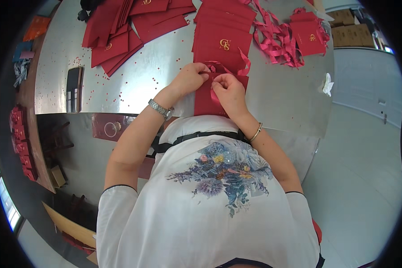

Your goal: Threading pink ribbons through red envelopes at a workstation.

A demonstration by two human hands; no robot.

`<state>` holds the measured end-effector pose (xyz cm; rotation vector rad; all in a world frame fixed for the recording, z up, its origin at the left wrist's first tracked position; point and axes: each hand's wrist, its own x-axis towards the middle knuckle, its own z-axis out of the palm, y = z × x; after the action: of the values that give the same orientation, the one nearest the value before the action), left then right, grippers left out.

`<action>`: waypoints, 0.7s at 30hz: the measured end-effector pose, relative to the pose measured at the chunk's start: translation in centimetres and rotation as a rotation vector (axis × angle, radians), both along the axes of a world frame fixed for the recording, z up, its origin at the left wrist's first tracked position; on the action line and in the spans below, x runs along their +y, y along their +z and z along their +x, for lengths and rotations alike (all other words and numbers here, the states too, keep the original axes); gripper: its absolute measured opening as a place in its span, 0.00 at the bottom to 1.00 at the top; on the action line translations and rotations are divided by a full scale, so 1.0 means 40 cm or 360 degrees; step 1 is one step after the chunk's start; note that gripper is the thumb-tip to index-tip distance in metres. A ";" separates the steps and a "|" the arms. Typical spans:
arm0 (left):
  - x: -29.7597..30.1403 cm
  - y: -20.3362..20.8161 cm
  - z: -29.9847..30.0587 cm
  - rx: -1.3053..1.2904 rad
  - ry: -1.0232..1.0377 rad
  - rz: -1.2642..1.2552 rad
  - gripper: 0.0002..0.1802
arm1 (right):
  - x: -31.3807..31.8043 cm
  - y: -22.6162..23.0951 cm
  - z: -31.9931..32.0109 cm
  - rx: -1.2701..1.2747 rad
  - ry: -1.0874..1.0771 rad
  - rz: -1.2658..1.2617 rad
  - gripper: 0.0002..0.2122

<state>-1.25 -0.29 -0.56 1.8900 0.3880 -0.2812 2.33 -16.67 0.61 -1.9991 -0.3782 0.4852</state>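
A flat red paper bag (203, 103) lies at the table's near edge, against my body. My left hand (190, 79), with a metal watch on the wrist, is closed at the bag's top edge, its thumb and fingertips pinching a pinkish-red ribbon (217, 67). Opposite it, my right hand (230, 93) is also closed in a pinch on a strand of ribbon, over the front of the bag. A bangle circles that wrist. Fingers partly hide where the ribbon meets the bag. Just beyond, a stack of red bags (223, 42) with a gold emblem reaches toward the far side.
More flat red bags (114, 49) are fanned out at the far left. A tangle of ribbons (277, 40) lies beside a ribboned bag (309, 38) at the far right. A phone (74, 89) rests on the metal table (134, 96), among scattered red dots. Crumpled white tissue (328, 85) sits near the right edge.
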 end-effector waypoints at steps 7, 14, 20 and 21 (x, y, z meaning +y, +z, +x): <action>-0.012 -0.003 -0.007 -0.0023 0.0098 -0.0038 0.11 | 0.004 0.003 0.006 0.0077 -0.0037 0.0048 0.07; -0.023 -0.004 -0.028 -0.0282 0.0111 0.0049 0.10 | 0.010 -0.014 0.027 0.0133 -0.0070 -0.0054 0.07; -0.041 -0.009 -0.047 -0.0656 0.0149 0.0252 0.10 | 0.033 0.017 0.043 -0.0195 0.0142 -0.0401 0.07; -0.043 -0.007 -0.047 -0.0726 0.0162 0.0302 0.10 | 0.043 0.037 0.048 -0.0195 0.0144 -0.0401 0.07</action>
<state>-3.14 -2.00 -0.82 2.0411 0.2034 0.2626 4.25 -14.96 2.10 -2.2702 -0.5061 0.4875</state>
